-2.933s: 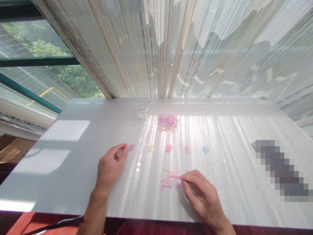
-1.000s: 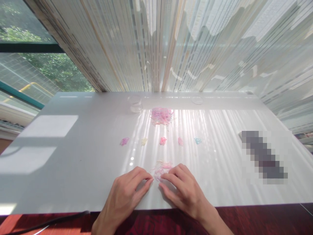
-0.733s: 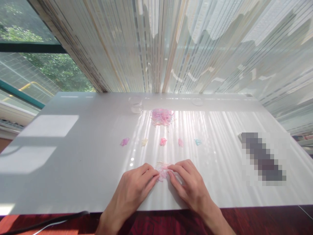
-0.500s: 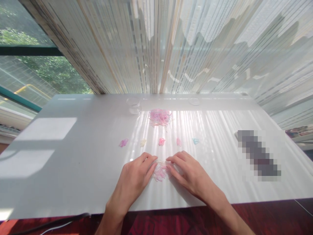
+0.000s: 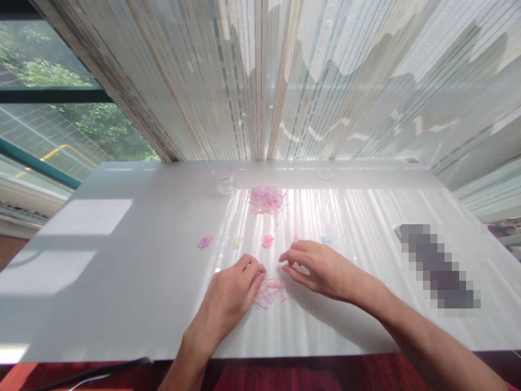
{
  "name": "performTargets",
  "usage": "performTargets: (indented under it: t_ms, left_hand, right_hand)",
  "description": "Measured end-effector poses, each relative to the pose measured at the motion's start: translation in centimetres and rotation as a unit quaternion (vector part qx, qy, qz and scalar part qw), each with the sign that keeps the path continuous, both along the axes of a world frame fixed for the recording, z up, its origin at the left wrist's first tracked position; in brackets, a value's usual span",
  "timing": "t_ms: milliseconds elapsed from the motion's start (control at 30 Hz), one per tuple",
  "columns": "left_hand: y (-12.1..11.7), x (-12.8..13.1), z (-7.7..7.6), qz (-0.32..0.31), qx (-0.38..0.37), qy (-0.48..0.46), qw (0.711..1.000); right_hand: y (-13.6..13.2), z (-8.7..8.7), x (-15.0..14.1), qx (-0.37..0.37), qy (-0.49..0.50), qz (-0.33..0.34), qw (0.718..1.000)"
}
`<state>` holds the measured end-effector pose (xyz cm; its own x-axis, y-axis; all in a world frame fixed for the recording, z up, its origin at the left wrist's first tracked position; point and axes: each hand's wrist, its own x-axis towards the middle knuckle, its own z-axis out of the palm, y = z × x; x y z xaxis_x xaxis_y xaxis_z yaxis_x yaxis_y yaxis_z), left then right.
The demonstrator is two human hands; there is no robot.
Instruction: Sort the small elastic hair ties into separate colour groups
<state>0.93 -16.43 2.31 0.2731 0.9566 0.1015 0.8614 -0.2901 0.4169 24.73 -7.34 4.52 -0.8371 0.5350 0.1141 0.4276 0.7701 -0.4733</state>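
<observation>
A loose heap of pink rubber bands point(image 5: 268, 294) lies on the white table in front of me. At its upper left edge my left hand point(image 5: 238, 285) rests with curled fingers close to the thumb; anything between them is hidden. My right hand point(image 5: 319, 266) hovers up and right of the heap, fingertips drawn together, and what they pinch is too small to make out. Beyond the hands runs a row of little bunches: purple point(image 5: 205, 241), pale yellow point(image 5: 237, 242), red-pink point(image 5: 267, 241), light pink point(image 5: 296, 239) and blue point(image 5: 326, 239). My right hand partly covers the light pink one.
Farther back sits a larger mixed pile of bands point(image 5: 266, 200). A clear round container point(image 5: 224, 182) stands to its left, and a clear lid point(image 5: 325, 173) lies to its right. A blurred dark object point(image 5: 442, 269) is on the right side of the table point(image 5: 134, 315).
My right hand has lifted from the near heap and shifted up and right, over toward the light pink bunch. My left hand stays at the heap, whose bands are a little more spread.
</observation>
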Motion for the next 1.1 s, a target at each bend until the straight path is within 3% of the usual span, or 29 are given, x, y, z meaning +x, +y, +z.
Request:
performTargets:
  t_ms: [333, 700, 967, 1100]
  left_hand:
    - [0.1, 0.6, 0.3, -0.011, -0.052, -0.15, 0.987]
    - [0.4, 0.6, -0.9, -0.015, -0.024, -0.211, 0.977]
    - [0.2, 0.6, -1.1, 0.002, 0.001, -0.202, 0.979]
    - [0.1, 0.6, -1.1, 0.007, 0.017, -0.211, 0.977]
  right_hand:
    - [-0.5, -2.8, -0.5, -0.027, 0.146, 0.047, 0.988]
    - [-0.4, -3.1, 0.2, 0.004, 0.158, 0.028, 0.987]
    - [-0.5, -3.2, 0.2, -0.005, 0.144, 0.028, 0.989]
    - [-0.4, -3.0, 0.2, 0.031, 0.181, 0.018, 0.983]
